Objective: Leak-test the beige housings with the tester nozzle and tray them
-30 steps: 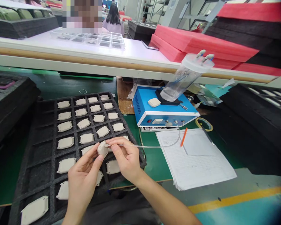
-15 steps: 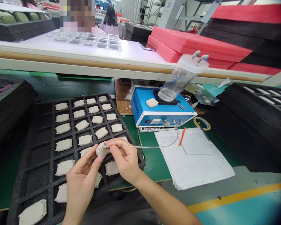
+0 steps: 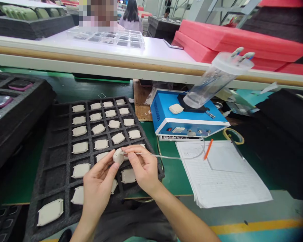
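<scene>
My left hand pinches a small cream plastic casing, held tilted up on its edge. From the right, my right hand grips the end of a thin clear tube, whose tip meets the casing's side. That tube curves back to the front of a blue box-shaped machine. Beneath both hands lies a black foam tray with several similar cream casings in its compartments. The exact contact between tip and casing is too small to make out.
A clear cylinder and a loose cream casing rest on the machine. Papers with an orange stick and a tape roll lie to the right. Black foam trays stand left; a shelf edge crosses behind.
The whole view has shifted, so the bench things appear further right. Both hands keep the same hold on the casing and the tube.
</scene>
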`<state>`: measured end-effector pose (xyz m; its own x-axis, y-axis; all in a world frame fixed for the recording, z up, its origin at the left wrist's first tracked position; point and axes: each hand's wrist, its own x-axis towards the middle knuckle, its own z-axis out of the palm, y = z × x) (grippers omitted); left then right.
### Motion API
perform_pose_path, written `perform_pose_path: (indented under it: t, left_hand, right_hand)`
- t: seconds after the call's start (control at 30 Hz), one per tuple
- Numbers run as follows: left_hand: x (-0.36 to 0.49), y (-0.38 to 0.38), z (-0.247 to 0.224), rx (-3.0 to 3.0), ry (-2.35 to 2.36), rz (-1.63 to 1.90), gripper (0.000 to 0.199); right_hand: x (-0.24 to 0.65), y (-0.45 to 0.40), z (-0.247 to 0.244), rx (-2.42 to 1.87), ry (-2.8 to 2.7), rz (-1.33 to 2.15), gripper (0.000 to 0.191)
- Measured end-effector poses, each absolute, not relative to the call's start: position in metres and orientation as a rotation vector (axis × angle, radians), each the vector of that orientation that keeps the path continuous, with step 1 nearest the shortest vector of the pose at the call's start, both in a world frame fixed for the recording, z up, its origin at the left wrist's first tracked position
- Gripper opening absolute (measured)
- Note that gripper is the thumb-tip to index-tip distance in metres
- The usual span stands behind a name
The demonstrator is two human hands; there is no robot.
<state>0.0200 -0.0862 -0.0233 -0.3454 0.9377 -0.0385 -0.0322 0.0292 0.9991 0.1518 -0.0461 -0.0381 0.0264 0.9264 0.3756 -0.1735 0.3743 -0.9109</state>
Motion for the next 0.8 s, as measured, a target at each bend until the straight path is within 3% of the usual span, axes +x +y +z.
perform_pose_path:
  t: [0.8]
  left_hand:
    - [0.0174,-0.0809,-0.0284,0.996,1.487,1.435,0.049]
  right_hand:
    - [0.1489,-0.0409,-0.0410,-0.780,-1.233,1.031,0.017]
